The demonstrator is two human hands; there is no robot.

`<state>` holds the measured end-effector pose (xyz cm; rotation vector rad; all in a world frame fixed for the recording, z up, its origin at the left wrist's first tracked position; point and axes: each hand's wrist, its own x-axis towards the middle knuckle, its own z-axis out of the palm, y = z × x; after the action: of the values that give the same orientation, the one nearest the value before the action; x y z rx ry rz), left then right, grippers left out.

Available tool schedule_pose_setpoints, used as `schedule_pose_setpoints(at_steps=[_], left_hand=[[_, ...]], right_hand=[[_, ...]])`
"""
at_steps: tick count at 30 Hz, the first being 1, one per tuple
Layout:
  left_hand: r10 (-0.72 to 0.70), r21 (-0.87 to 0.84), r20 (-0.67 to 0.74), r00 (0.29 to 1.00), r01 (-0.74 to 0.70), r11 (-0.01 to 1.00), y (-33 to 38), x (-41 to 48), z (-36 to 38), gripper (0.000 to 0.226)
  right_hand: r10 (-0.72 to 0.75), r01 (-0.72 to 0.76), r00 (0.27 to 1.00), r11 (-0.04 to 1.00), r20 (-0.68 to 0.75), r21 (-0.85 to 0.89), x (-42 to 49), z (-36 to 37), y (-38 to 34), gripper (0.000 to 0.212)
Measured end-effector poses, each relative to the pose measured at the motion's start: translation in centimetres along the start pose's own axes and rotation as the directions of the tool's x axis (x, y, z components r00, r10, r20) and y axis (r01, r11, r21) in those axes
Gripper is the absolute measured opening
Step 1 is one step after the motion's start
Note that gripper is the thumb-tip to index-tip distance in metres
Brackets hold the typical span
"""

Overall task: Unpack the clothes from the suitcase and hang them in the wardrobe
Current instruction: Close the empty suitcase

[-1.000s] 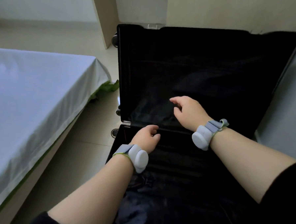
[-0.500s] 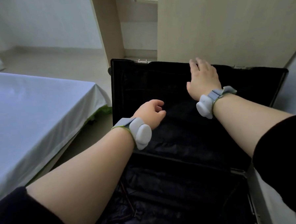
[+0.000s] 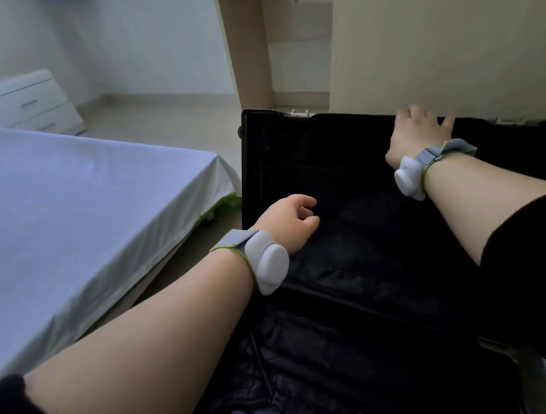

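While touching nothing with the loosely curled left hand (image 3: 287, 225) at centre frame, lays the right hand (image 3: 419, 129), fingers straight, on the top rim of the open black suitcase (image 3: 294, 161) at upper right, dark fabric (image 3: 306, 379) bottom centre, bed (image 3: 75, 201) left, wardrobe (image 3: 446, 39) behind.
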<state>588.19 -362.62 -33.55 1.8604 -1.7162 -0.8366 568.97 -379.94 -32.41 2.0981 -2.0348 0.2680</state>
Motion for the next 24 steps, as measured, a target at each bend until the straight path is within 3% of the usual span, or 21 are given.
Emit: schedule_pose_setpoints(at_steps=[3, 10, 14, 18, 21, 24], left_hand=[[-0.001, -0.015, -0.005, 1.000, 0.001, 1.000, 0.3, -0.5, 0.0, 0.040], [0.003, -0.028, -0.018, 1.000, -0.004, 1.000, 1.0, -1.2, 0.5, 0.041], [0.032, -0.022, -0.027, 0.999, -0.033, 0.999, 2.3, -1.0, 1.1, 0.041], [0.112, -0.032, -0.027, 0.993, -0.113, 0.993, 3.9, -1.2, 1.7, 0.045], [0.248, 0.048, -0.055, 0.967, -0.245, 0.968, 4.7, -1.8, 1.3, 0.051], [0.366, 0.131, -0.186, 0.912, -0.346, 0.929, 5.0, -2.6, 0.7, 0.052]], right_hand=[[0.007, -0.006, 0.999, 1.000, -0.038, 0.020, -0.2, 0.0, -0.1, 0.045], [0.008, 0.031, 0.954, 0.991, -0.300, 0.127, -3.5, 0.1, -0.5, 0.045], [-0.011, 0.059, 0.948, 0.988, -0.317, 0.140, -6.3, -1.1, -0.8, 0.047], [-0.039, 0.080, 0.932, 0.992, -0.362, 0.100, -9.3, -2.7, -0.7, 0.042], [-0.044, 0.069, 0.901, 0.997, -0.432, 0.041, -12.0, -3.6, -0.8, 0.038], [-0.067, 0.090, 0.852, 0.996, -0.520, 0.020, -14.9, -4.3, -1.4, 0.037]])
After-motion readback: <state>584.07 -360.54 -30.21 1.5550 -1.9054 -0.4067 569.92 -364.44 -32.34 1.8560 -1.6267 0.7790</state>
